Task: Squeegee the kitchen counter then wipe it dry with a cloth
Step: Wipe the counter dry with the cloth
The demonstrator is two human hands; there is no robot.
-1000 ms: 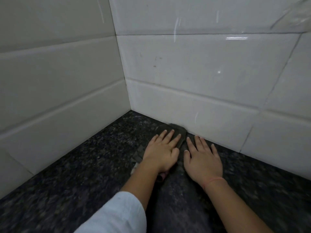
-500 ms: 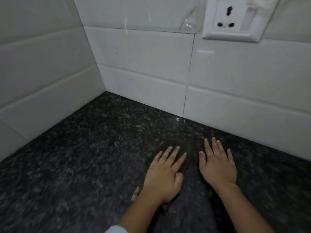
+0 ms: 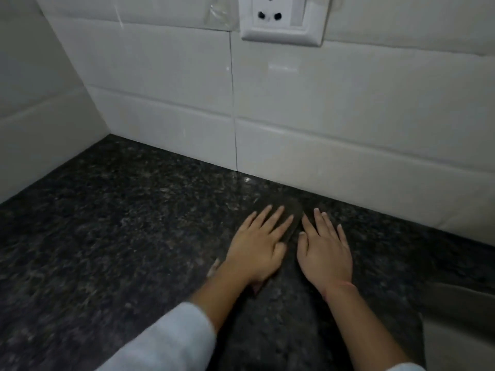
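Note:
A dark grey cloth (image 3: 291, 219) lies flat on the black speckled granite counter (image 3: 120, 236), hard to tell from the stone. My left hand (image 3: 257, 250) presses flat on it with fingers spread. My right hand (image 3: 325, 253) lies flat beside it, thumbs nearly touching, its fingers on the cloth's right part. A pale corner of the cloth (image 3: 213, 266) pokes out by my left wrist. Both hands are a short way in front of the back wall. No squeegee is in view.
White tiled walls (image 3: 348, 124) meet in a corner at the far left. A white power socket (image 3: 281, 20) sits on the back wall above the hands. At the lower right the counter ends at a grey edge (image 3: 455, 311).
Both hands have slid the cloth to the right along the back wall, away from the corner. The socket has come into view overhead.

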